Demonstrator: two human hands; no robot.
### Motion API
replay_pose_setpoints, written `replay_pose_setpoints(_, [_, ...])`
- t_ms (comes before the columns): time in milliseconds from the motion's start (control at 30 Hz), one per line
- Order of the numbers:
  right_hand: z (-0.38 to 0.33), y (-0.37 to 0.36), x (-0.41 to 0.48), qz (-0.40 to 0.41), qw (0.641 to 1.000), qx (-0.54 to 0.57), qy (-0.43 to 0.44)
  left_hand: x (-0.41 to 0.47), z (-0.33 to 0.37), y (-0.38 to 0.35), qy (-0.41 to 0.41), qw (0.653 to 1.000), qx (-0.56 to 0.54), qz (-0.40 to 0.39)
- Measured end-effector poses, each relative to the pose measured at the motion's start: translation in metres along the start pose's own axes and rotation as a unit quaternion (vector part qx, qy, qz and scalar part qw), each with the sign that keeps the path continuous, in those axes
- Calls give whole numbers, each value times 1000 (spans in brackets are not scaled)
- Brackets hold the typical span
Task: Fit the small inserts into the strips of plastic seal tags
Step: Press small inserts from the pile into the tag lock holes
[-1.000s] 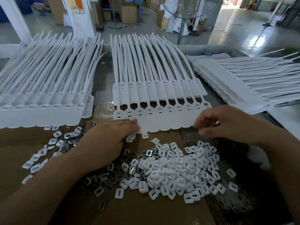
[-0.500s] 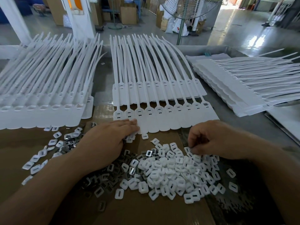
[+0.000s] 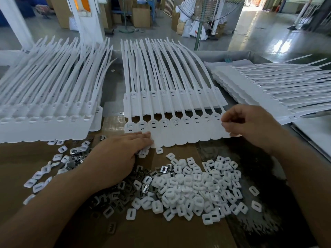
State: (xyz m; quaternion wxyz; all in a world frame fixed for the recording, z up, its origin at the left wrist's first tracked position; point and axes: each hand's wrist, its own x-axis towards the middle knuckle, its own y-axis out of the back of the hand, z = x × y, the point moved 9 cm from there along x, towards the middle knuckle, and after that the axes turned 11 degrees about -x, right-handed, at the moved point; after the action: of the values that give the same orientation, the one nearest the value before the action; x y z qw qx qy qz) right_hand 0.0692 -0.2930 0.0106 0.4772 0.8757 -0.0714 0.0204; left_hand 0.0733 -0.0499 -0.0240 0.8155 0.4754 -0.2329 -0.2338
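- Inspecting the work in hand, we find the front strip of seal tags lying across the middle of the frame. Its row of heads runs left to right, and its tails reach toward the upper edge over a second strip.
- We record the left hand at lower left of centre, fingers straight and held together, pressing flat on the left end of the front strip. We judge it to be pinning the strip in place.
- We record the right hand at the right end of the same strip, fingers curled. Its thumb and forefinger are drawn together against the last tag head. We cannot tell whether an insert sits between them, as the fingers hide that spot.
- The loose white inserts lie heaped at lower centre on cardboard, below the strip and to the lower left of the right hand. Dark metal clips adjoin the heap on its left, beside the left wrist.
- Deciding relation: the row of heads starts at the right hand's fingertips and runs leftward along the strip's axis toward the left hand. The right hand has the freer reach to the heap.
- In our judgement, fitting should proceed along that row from the right end, with the left hand holding.
- Further stacks of strips at upper left and upper right lie apart from both hands.
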Motion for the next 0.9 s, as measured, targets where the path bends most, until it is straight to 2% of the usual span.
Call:
replay_pose_setpoints(200, [27, 10, 25, 97, 991, 63, -69, -3, -1, -1, -6, 1000, -4, 3])
replay_pose_setpoints(300, [31, 9, 30, 122, 989, 32, -81, -3, -1, -1, -9, 1000, -4, 5])
replay_pose_setpoints(500, [40, 1, 35, 116, 988, -1, -106, -2, -2, -2, -9, 1000, 2, 3])
replay_pose_setpoints(900, [53, -10, 36, 85, 988, 2, -130, -1, 0, -2, -5, 1000, 3, -2])
